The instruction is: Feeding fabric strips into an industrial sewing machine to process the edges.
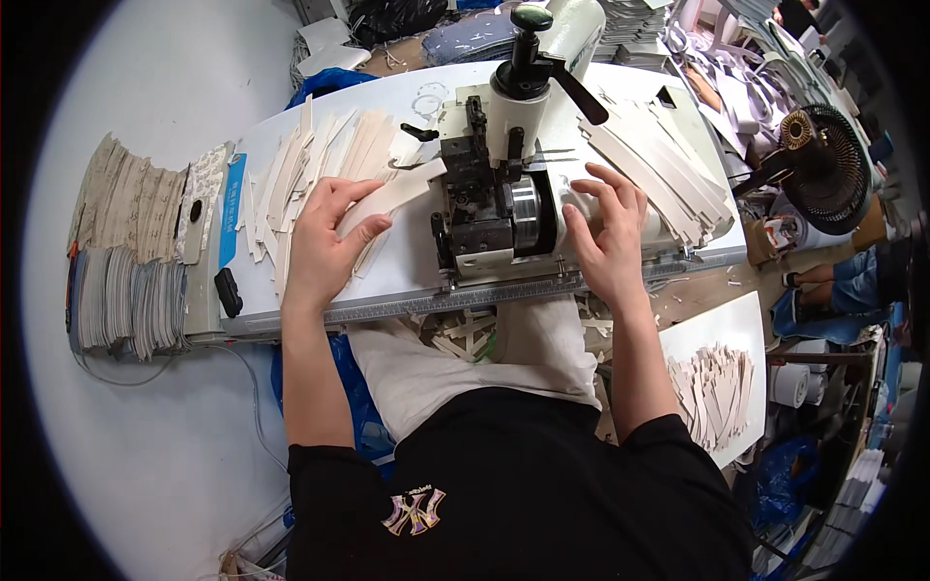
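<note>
My left hand point(334, 232) holds a pale cream strip point(399, 194) between thumb and fingers, its far end reaching up to the machine's left side. The machine point(484, 232) looks like a skiving machine, with a shiny metal drum point(526, 218), black blocks and a tall black knob point(531, 19). To the right of the drum, my right hand point(610, 228) hovers with its fingers apart and nothing in it. Loose cream strips point(325, 150) lie in a heap beyond my left hand. More long strips point(664, 169) rest in a pile past my right hand.
Stacked grey sheets point(131, 300) and patterned pieces point(131, 198) stand at the far left. A black fan point(819, 165) is on the right. Below it, a white board point(751, 320) carries many short strips. A ruler point(407, 308) runs along the table's front edge. Another person's legs point(823, 286) show far right.
</note>
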`<state>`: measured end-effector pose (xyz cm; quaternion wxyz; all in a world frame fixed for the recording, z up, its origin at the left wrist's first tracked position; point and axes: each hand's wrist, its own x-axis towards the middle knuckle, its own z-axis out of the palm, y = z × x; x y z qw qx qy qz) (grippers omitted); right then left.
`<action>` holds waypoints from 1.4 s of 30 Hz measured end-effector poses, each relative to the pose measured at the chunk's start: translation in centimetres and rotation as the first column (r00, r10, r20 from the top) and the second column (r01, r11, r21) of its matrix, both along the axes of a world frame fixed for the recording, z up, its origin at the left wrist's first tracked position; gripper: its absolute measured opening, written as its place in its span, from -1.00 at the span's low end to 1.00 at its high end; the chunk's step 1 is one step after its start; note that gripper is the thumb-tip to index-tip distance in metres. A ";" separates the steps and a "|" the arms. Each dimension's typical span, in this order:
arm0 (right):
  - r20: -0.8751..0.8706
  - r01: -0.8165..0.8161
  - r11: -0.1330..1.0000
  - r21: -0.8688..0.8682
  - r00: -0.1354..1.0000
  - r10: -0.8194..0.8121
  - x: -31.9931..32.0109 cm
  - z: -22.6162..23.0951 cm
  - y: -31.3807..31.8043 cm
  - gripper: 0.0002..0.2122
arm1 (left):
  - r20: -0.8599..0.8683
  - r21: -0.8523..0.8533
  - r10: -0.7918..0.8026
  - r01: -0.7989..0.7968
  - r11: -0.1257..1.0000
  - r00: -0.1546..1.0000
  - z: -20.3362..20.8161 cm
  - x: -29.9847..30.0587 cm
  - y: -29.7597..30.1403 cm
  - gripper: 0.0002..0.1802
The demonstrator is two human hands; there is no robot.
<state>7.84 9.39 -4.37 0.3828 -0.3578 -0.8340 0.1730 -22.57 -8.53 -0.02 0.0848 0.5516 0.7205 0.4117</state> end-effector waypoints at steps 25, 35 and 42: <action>-0.042 0.070 0.997 0.030 0.997 -0.069 0.9 2.6 3.4 -0.84 | -0.334 -0.041 -0.220 0.219 0.975 0.916 -1.9 4.3 6.5 -0.59; -0.125 0.519 0.855 0.007 0.849 -0.514 9.1 0.2 8.9 -0.78 | -0.531 -0.190 0.356 -0.518 0.834 0.769 -13.0 -6.2 3.0 -0.59; -0.279 0.486 0.873 0.044 0.845 -0.456 9.2 0.7 8.4 -0.77 | -0.230 -0.309 0.445 -0.498 0.810 0.866 -13.3 -5.8 2.3 -0.53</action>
